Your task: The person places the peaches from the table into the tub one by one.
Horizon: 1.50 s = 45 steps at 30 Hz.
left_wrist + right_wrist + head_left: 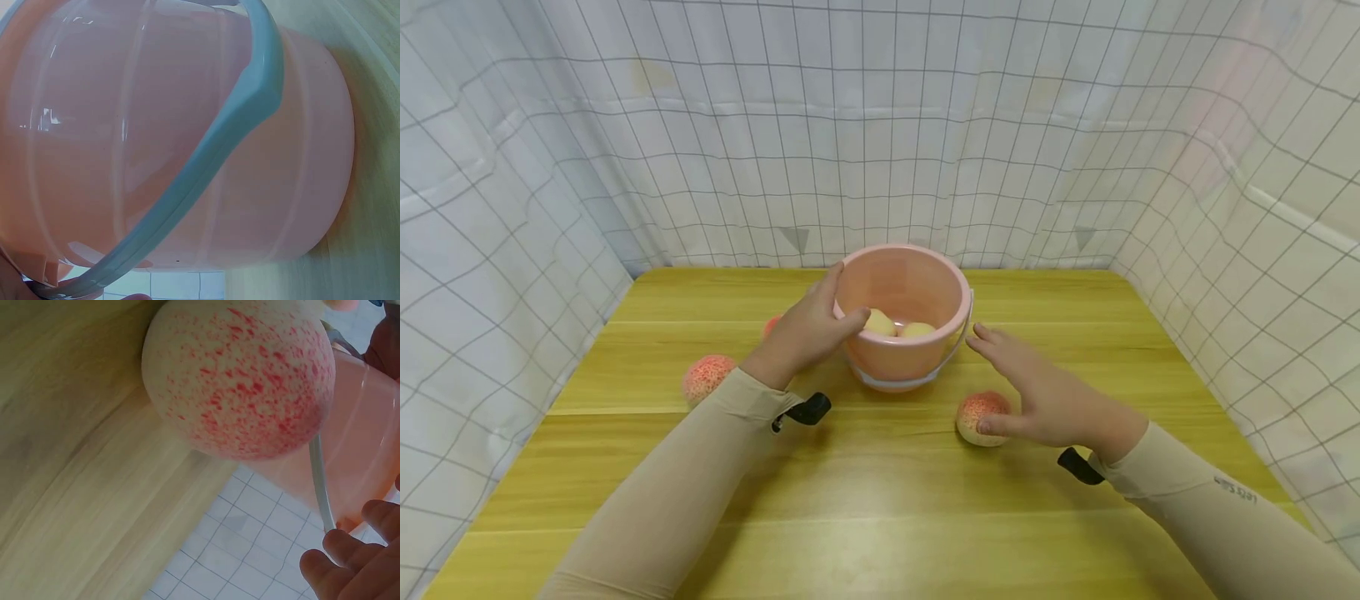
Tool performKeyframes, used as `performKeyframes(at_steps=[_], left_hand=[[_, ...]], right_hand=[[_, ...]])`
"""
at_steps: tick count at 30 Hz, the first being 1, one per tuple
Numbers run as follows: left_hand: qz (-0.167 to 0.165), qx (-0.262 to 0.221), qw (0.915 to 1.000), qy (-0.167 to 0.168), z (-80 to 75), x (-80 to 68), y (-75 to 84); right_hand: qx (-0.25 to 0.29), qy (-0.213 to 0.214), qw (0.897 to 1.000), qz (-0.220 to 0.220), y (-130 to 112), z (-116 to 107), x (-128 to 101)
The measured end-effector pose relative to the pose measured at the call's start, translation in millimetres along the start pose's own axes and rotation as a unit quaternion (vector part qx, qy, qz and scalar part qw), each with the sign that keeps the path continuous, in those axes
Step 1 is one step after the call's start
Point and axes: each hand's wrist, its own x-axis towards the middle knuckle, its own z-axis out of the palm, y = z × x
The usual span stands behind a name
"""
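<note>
Two hands at a pink bucket on a yellow wooden table.

Nearest, a red-speckled peach (981, 417) is touched by the thumb of the right hand (1045, 396), whose fingers are held straight and slightly apart, reaching toward the bucket (902, 321). The bucket is set near the table's (880, 517) middle, toward the far edge; its left rim is gripped by the left hand (808, 329), thumb curled inside. Two pale fruits (898, 327) are seen within. Another peach (706, 377) is seen toward the left edge.
</note>
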Motion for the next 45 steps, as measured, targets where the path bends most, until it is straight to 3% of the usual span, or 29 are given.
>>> performKeyframes(at_steps=[24,45], left_hand=[[0.000,0.003,1.0000,-0.001,-0.2,2.0,-2.0],[0.000,0.002,1.0000,0.002,0.8,1.3,-3.3]], right_hand=[[0.012,-0.078,0.997,-0.008,6.6,32.3,-12.4],[-0.008,-0.061,0.997,0.040,21.4,41.5,-12.4]])
